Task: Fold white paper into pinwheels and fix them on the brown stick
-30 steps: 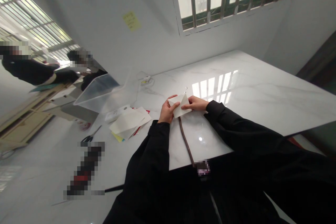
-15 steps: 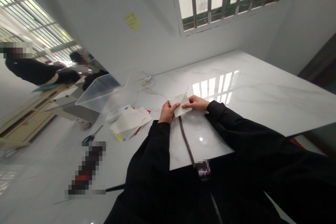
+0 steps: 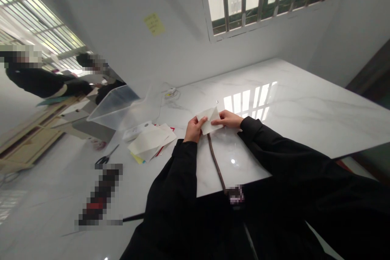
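Observation:
A small cream-coloured piece of folded paper (image 3: 213, 114) is held over the table between my two hands. My left hand (image 3: 194, 128) grips its left side, thumb lying on top. From the other side my right hand (image 3: 227, 119) pinches the paper, with its thumb near the middle. Creases run across the paper's face; its underside is hidden. Below it, a thin brown cord or strap (image 3: 215, 162) runs down toward my body. A stack of loose paper sheets (image 3: 150, 142) lies left of my left hand.
Scissors (image 3: 106, 158) lie on the marble-patterned table (image 3: 304, 109) at the left, above a blurred-out dark object (image 3: 100, 195). Behind the sheets stands a clear plastic bin (image 3: 115, 107). A yellow note (image 3: 154, 24) sticks to the wall. Two people sit at the far left.
My left thumb has shifted very slightly on the paper. Otherwise my hands and the paper stay in nearly the same place.

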Demonstrator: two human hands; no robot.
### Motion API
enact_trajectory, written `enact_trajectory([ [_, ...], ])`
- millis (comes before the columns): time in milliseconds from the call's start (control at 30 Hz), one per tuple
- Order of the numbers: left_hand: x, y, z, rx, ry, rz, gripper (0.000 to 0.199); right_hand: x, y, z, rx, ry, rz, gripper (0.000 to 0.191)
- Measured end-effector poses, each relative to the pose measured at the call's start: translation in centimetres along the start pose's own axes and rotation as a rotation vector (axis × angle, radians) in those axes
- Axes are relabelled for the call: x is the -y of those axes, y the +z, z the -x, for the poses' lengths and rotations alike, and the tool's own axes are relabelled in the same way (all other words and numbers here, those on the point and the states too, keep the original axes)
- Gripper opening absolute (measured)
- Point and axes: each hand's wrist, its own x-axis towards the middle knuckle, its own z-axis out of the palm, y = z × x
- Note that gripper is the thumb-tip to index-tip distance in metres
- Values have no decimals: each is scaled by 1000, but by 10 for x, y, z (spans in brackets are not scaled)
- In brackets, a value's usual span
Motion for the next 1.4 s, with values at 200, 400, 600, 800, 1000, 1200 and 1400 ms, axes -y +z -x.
enact_trajectory([
  [200,1,1,1,-5,8,1,62,0,1,0,6,-16,10,47],
  [400,1,1,1,15,1,1,64,1,1,2,8,-7,-2,49],
  [600,1,2,1,21,-10,22,63,-3,1,1,9,-4,-15,51],
  [800,2,3,2,27,-12,3,61,-5,2,0,55,-11,-51,55],
  [1000,2,3,3,24,5,-5,62,-5,3,-1,60,-18,-37,58],
  [1200,2,1,2,44,7,-18,66,-4,2,0,50,-20,2,60],
  [1400,2,0,2,48,11,-23,66,1,3,2,40,-12,23,59],
])
